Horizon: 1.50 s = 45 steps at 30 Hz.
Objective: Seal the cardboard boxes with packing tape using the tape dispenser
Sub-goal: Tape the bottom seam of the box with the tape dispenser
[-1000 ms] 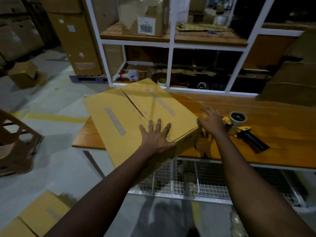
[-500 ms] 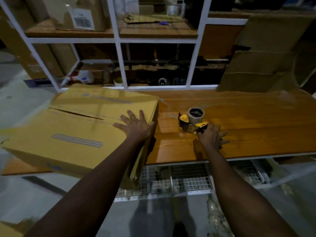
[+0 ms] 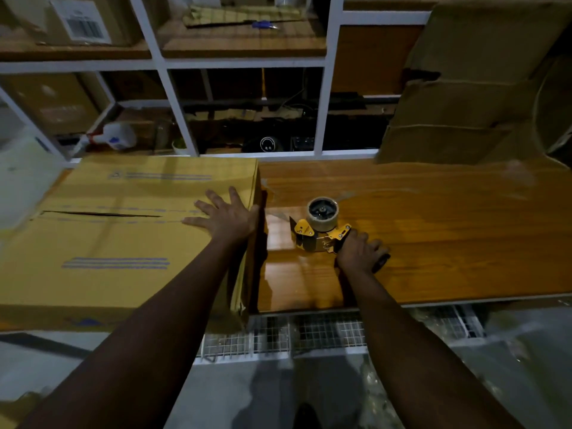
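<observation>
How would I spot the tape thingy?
Look at the wooden table, just right of the big cardboard box. The tape dispenser lies there, gripped by the right hand. Only it has yellow metal plates and a tape roll.

Tape dispenser (image 3: 322, 229) right of box (image 3: 123, 236)

Nothing legible. Barcode label (image 3: 83, 24) on a shelved carton (image 3: 37, 29): digits too blurred. Purple printed bars (image 3: 115, 263) atop the cardboard box (image 3: 93, 298): lettering unreadable. Round white emblem (image 3: 267, 144) beyond the bench (image 3: 433, 243) far edge: wordless.
</observation>
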Motion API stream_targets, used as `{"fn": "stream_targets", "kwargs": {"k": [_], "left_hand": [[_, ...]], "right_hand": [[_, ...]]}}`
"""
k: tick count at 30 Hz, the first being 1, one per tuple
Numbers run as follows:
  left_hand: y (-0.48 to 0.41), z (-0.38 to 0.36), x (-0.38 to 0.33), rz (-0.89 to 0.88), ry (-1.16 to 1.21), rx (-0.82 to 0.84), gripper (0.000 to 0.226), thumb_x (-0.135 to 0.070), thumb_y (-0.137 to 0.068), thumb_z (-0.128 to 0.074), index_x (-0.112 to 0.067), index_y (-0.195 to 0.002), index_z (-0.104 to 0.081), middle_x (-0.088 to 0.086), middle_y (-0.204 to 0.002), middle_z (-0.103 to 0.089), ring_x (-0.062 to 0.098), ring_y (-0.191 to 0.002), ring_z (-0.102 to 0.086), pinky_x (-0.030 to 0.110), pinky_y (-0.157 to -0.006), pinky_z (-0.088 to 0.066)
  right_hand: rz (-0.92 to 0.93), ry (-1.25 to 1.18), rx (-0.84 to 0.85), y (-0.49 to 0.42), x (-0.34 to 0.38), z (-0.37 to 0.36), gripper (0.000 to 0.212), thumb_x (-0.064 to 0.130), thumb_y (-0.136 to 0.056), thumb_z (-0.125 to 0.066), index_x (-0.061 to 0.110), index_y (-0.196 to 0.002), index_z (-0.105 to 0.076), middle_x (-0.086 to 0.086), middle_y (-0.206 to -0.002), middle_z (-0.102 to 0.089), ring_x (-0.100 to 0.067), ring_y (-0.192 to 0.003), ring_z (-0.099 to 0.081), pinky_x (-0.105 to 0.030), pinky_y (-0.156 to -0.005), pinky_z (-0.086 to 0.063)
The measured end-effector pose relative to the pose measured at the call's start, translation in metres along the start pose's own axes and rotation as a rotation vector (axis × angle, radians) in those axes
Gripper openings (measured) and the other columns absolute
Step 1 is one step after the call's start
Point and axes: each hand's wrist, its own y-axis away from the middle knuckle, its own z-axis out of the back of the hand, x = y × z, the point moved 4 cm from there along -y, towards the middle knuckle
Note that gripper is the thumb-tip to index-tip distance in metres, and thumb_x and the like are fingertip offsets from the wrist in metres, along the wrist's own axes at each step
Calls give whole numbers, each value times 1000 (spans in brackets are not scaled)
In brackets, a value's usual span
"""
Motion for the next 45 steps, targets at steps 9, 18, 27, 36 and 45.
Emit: {"fn": "stream_targets", "kwargs": {"k": [9, 18, 27, 36, 45], "left_hand": [[-4, -4, -6, 27, 13, -13, 78, -71, -92, -24, -30, -156, -6, 21, -163, 8, 52, -145, 7, 84, -98, 5], [1, -4, 11, -136, -9, -44, 65, -61, -97, -18, -32, -154, -7, 19, -163, 1, 52, -145, 1, 81, -101, -1], [-18, 11, 84, -230, -32, -54, 61, -53, -100, -21, -31, -156, -9, 18, -163, -2, 47, -146, -4, 70, -109, -10], [-65, 45, 243, -308, -176, -40, 61, -58, -100, -19, -40, -156, -2, 5, -166, 2, 39, -149, -4, 66, -112, -12], [-109, 91, 402, -408, -144, 143, 61, -61, -100, -19, -45, -154, 5, -9, -164, 12, 33, -151, 5, 64, -116, -11]], "right_hand": [[79, -13, -44, -5, -6, 10, 34, 31, -92, -58, 20, -123, -50, -11, -130, -54, -37, -119, -43, -53, -99, -26], [50, -166, -239, 6, -11, 59, 39, 33, -91, -59, 17, -124, -48, -12, -126, -56, -37, -115, -46, -51, -95, -31], [119, -302, -474, 48, 59, 145, 38, 30, -91, -58, 15, -125, -48, -11, -126, -54, -35, -114, -46, -50, -95, -30], [244, -315, -565, 130, 221, 155, 33, 26, -90, -56, 20, -122, -48, -6, -122, -55, -33, -109, -46, -46, -88, -29], [395, -313, -547, 215, 390, 132, 31, 30, -94, -53, 18, -123, -48, -7, -123, -53, -32, -108, -47, -48, -92, -30]]}}
